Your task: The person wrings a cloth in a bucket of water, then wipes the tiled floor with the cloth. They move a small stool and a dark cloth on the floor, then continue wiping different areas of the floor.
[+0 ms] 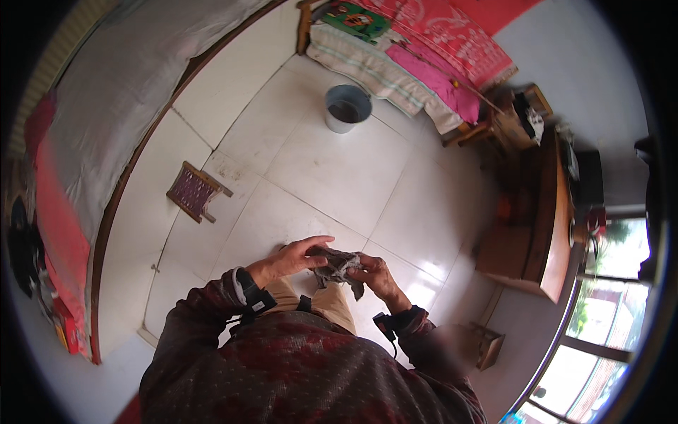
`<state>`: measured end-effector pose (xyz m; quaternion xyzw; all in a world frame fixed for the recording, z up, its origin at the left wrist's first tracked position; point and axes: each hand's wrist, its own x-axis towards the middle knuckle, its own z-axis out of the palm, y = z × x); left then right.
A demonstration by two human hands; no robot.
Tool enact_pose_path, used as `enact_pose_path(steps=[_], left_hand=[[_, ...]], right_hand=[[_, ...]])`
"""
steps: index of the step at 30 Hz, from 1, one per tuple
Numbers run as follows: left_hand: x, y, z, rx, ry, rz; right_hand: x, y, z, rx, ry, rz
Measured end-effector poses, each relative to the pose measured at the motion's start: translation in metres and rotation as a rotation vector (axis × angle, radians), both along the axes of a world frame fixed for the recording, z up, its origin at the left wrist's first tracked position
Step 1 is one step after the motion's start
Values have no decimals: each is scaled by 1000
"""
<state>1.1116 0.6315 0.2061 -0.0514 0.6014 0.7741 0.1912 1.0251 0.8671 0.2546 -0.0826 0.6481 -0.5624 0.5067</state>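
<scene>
A crumpled dark grey rag (340, 266) is between my two hands, in front of my body. My right hand (378, 276) pinches its right side between thumb and fingers. At its left edge is my left hand (288, 260), with the thumb against the cloth and the index finger stretched out above it. The other left fingers are partly hidden behind the rag. Loose folds of the cloth hang below, over my light tan trousers (330, 305). Dark bands are strapped around both my wrists.
A grey bucket (347, 108) stands on the pale tiled floor (318, 173) ahead. Left of me is a small folding stool (195, 192) with a woven seat. A covered seat (424, 67) lies at the back, a wooden desk (533, 240) at the right, a bed (120, 92) at the left.
</scene>
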Motion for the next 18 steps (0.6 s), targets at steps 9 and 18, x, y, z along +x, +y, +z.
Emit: enact_pose_path(steps=[9, 18], left_hand=[[-66, 43, 20, -140, 61, -417], [-113, 109, 10, -391, 118, -659]], right_hand=[[-2, 75, -6, 113, 19, -271], [6, 188, -23, -544, -228, -556]])
